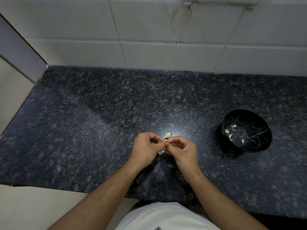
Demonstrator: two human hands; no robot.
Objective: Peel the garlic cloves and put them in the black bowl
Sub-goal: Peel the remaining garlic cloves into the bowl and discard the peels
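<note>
Head view: L hand (146, 145) & R hand (180, 147) meet fingertip to fingertip over the counter (83, 122), both pinching one small clove (165, 143) w/ curled fingers. Garlic piece (168, 134) lies on counter just behind hands. Bowl (259, 128) sits well to the right, w/ peeled cloves (230, 136) inside.

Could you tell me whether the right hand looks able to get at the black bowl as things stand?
Probably yes: the black bowl sits open on the counter to the right of the right hand, with nothing between them. Its fingers, though, are pinching a garlic clove together with the left hand.
</note>
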